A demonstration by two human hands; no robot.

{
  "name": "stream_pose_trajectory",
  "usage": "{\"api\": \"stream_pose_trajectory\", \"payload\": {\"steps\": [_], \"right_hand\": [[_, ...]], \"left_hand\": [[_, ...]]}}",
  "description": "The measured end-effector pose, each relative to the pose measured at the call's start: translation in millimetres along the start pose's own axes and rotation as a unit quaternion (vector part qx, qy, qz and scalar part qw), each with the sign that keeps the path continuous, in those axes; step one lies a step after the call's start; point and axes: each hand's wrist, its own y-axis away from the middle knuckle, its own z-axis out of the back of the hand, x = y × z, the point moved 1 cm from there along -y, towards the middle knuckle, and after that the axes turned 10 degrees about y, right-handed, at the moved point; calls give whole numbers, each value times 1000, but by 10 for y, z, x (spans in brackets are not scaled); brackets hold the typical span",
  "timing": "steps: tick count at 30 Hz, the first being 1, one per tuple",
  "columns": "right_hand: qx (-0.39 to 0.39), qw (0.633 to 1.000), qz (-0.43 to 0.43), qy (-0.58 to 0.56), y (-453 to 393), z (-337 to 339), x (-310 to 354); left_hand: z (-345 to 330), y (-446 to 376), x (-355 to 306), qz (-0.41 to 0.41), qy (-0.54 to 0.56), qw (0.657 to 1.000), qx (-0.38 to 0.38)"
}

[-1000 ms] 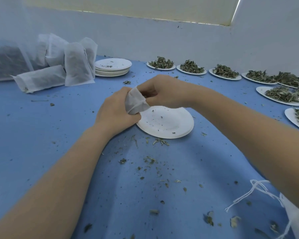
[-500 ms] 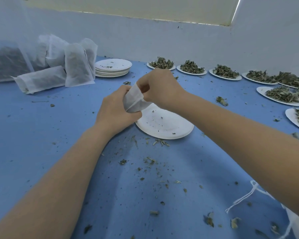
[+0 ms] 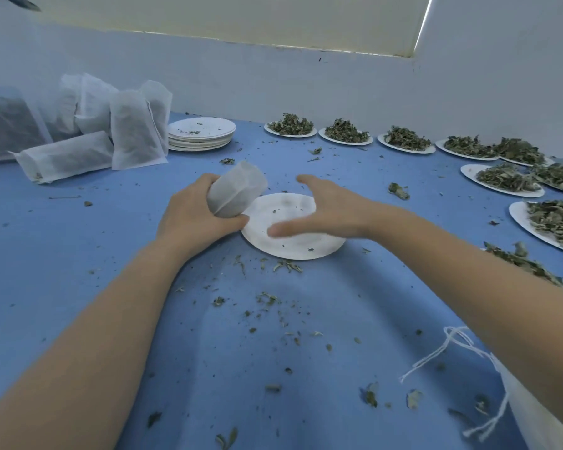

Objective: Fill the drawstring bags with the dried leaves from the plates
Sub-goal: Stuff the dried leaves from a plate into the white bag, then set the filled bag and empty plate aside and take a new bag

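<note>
At table centre the left hand [image 3: 197, 219] grips a filled drawstring bag [image 3: 236, 190], soft, light and probably best held around its neck, while the right hand [image 3: 322, 209] hovers spread over the emptied plate [image 3: 293, 245], heaped leaf plates [image 3: 345, 135] waiting toward two o'clock.

The worktop [image 3: 78, 254] is covered with a matt blue surface, faintly textured and dusted with leaf crumbs. The bag [image 3: 236, 190] is made of thin, matt, semi-translucent white fabric, non-woven in appearance. The plate [image 3: 293, 245] appears to be matt white paper or foam. The dried leaves [image 3: 290, 125] are dull green, crinkled and rough. A white twisted drawstring [image 3: 452, 349] is seen.
</note>
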Motion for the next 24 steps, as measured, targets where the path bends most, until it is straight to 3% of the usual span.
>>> {"api": "stream_pose_trajectory", "payload": {"steps": [2, 5, 8, 13, 18, 24], "right_hand": [[46, 996, -57, 59, 22, -127, -40], [53, 994, -84, 52, -7, -244, -76], [15, 995, -83, 50, -54, -267, -40], [-69, 995, -67, -9, -209, -150, 158], [-116, 992, -43, -1, -685, 156, 508], [-119, 991, -47, 42, -1485, 353, 837]], "left_hand": [[8, -1, 8, 15, 7, 1000, -7], [15, 10, 15, 28, 10, 1000, -9], [39, -6, -2, 39, 17, 999, -24], [183, -123, -103, 105, 121, 977, -142], [462, -432, -215, 139, 223, 954, -147], [555, -1039, 87, 210, 73, 966, -133]]}}
